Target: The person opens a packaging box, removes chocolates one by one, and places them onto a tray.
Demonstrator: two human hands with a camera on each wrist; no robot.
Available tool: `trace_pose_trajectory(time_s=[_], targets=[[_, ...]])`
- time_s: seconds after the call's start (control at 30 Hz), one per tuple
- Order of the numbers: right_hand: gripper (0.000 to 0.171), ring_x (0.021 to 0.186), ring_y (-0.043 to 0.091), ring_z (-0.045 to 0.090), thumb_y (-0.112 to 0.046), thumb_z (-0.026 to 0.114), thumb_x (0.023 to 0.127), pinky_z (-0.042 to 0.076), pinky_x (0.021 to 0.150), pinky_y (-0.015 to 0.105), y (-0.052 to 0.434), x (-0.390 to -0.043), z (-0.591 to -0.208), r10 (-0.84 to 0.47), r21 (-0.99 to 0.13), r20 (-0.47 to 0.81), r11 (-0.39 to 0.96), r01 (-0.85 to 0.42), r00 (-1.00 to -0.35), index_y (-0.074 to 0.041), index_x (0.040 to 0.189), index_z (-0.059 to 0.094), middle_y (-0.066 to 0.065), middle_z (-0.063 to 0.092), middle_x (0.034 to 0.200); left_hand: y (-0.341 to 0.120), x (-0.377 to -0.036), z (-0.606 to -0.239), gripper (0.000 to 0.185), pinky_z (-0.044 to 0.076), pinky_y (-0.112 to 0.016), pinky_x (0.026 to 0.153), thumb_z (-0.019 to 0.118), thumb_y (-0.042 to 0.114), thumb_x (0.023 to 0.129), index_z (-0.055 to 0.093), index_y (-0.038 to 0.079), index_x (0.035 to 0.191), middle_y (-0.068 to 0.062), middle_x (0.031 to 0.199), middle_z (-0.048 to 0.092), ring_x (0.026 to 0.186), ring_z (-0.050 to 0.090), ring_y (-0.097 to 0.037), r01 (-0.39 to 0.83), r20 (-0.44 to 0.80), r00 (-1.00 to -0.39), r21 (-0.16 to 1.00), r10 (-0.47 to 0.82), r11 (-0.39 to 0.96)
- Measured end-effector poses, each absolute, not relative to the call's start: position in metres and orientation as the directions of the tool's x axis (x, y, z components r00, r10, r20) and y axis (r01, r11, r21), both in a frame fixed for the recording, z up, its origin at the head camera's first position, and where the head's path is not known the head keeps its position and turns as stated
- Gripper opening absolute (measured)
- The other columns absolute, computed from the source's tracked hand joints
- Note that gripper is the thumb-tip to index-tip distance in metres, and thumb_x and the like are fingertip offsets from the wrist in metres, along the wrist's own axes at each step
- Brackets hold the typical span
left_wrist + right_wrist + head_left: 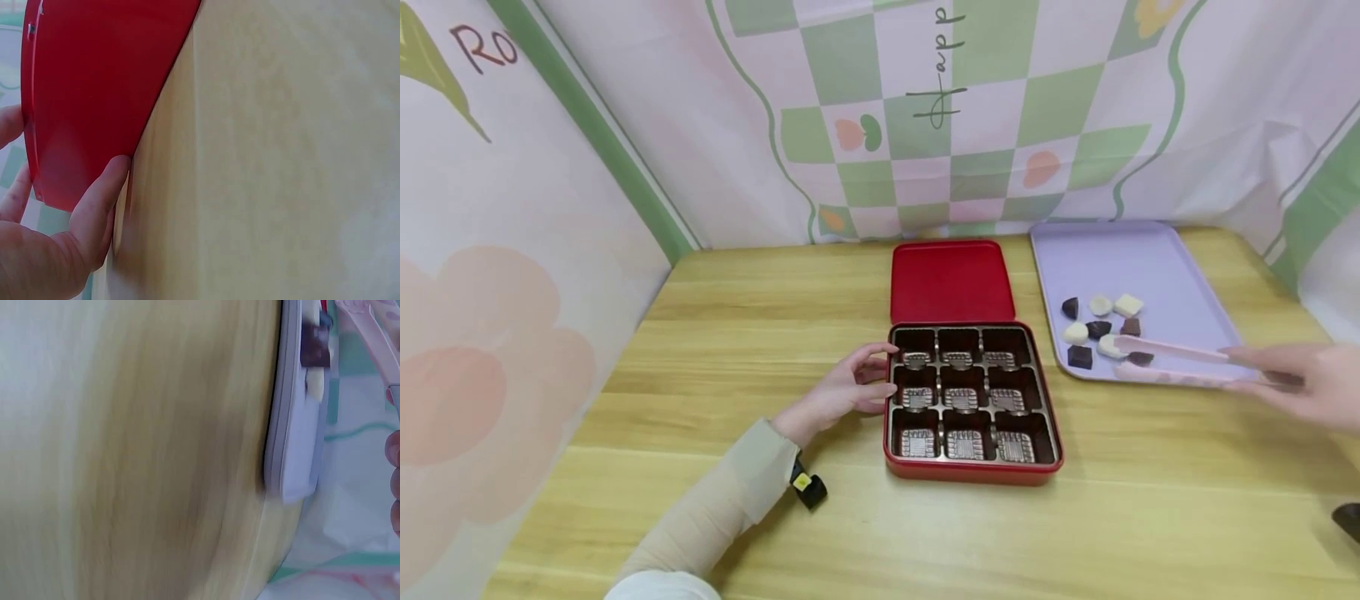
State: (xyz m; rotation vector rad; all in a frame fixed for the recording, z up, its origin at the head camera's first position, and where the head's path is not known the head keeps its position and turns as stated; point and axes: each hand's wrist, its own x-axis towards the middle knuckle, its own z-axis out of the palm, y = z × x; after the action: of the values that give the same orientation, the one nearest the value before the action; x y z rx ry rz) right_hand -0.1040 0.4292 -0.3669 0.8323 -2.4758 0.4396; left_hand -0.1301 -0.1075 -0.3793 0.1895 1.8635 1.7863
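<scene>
On the worktop (715,350) sat a red box (973,472) with nine bare cups, its lid (951,282) flat behind it. Her left hand (850,387) rested against the box's left wall, fingers (100,194) loosely spread, thumb pressed to the red side. Over at the right, her right hand (1303,387) gripped pink tongs (1172,352), their tips down among the dark and white chocolates (1101,329) on the lilac tray (1120,254), just beside the box
</scene>
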Motion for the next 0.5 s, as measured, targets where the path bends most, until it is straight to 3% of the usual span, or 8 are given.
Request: trace_pose_trajectory(time_s=[0.1,0.23,0.33,0.5], targets=[[0.058,0.054,-0.013,0.036,-0.048,0.084,0.053,0.034,0.04,0.012,0.415,-0.1,-0.363,-0.532,-0.069,0.495,0.764,-0.642,-0.687,-0.053,0.106,0.06,-0.015,0.056,0.057,-0.108,-0.13,-0.379,0.057,0.058,-0.044,0.083,0.058,-0.004,0.088,0.039,0.01,0.139,-0.023,0.135,0.042,0.111,0.052,-0.024,-0.263,-0.284,-0.842,0.958,0.459,0.111],[0.048,0.054,-0.01,0.044,-0.044,0.086,0.05,0.039,0.043,0.013,0.396,-0.095,-0.363,-0.596,-0.042,0.449,0.73,-0.682,-0.666,-0.031,0.094,0.074,-0.007,0.066,0.063,-0.108,-0.13,-0.379,0.057,0.058,-0.044,0.083,0.059,-0.004,0.088,0.039,0.01,0.139,-0.023,0.135,0.043,0.11,0.052,-0.024,-0.264,-0.286,-0.843,0.958,0.456,0.113],[0.05,0.056,-0.01,0.046,-0.039,0.088,0.049,0.041,0.044,0.012,0.385,-0.092,-0.367,-0.637,-0.047,0.418,0.697,-0.715,-0.648,-0.017,0.092,0.075,-0.005,0.068,0.068,-0.108,-0.13,-0.379,0.057,0.058,-0.044,0.083,0.059,-0.004,0.088,0.039,0.011,0.139,-0.022,0.135,0.042,0.11,0.052,-0.024,-0.265,-0.288,-0.841,0.957,0.458,0.116],[0.05,0.06,-0.011,0.046,-0.034,0.088,0.05,0.042,0.047,0.011,0.376,-0.091,-0.376,-0.674,-0.079,0.402,0.649,-0.757,-0.62,-0.014,0.093,0.074,-0.009,0.067,0.071,-0.108,-0.131,-0.38,0.057,0.058,-0.044,0.083,0.059,-0.003,0.088,0.039,0.011,0.139,-0.022,0.135,0.042,0.109,0.052,-0.024,-0.262,-0.287,-0.838,0.958,0.464,0.119]])
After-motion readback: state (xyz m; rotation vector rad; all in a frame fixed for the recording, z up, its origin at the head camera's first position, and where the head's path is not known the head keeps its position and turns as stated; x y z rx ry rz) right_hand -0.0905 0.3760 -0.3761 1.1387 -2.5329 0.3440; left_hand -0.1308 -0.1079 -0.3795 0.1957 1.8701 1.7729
